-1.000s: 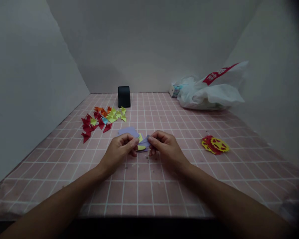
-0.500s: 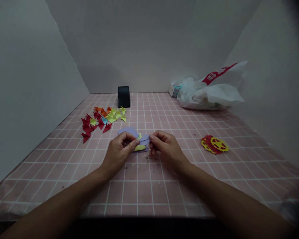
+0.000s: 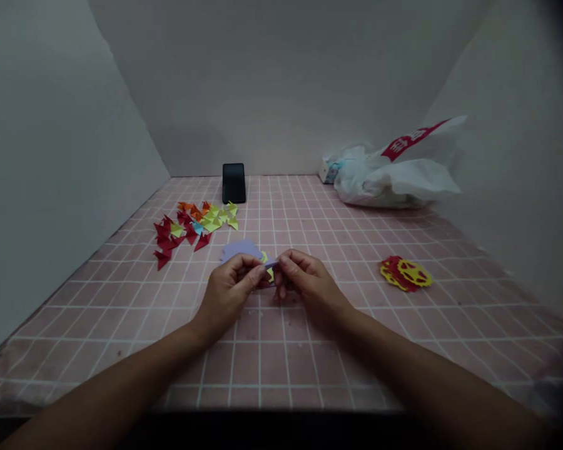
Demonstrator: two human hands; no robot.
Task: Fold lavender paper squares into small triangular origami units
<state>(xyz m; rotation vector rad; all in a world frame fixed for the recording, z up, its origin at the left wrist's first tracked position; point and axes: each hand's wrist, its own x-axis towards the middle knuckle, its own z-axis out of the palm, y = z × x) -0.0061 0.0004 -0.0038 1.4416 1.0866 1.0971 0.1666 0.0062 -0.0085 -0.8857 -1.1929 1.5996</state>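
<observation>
Left hand (image 3: 228,290) and right hand (image 3: 315,285) pinch a purple paper piece (image 3: 271,264), seemingly part-folded; multicoloured folded-paper birds (image 3: 202,241) look complete

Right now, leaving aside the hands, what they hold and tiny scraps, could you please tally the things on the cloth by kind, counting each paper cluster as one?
Phone: 1
Plastic bag: 1
Box: 1
Folded-paper cluster: 1
Cut-out cluster: 1
Purple-and-yellow paper cluster: 1
Total: 6
</observation>
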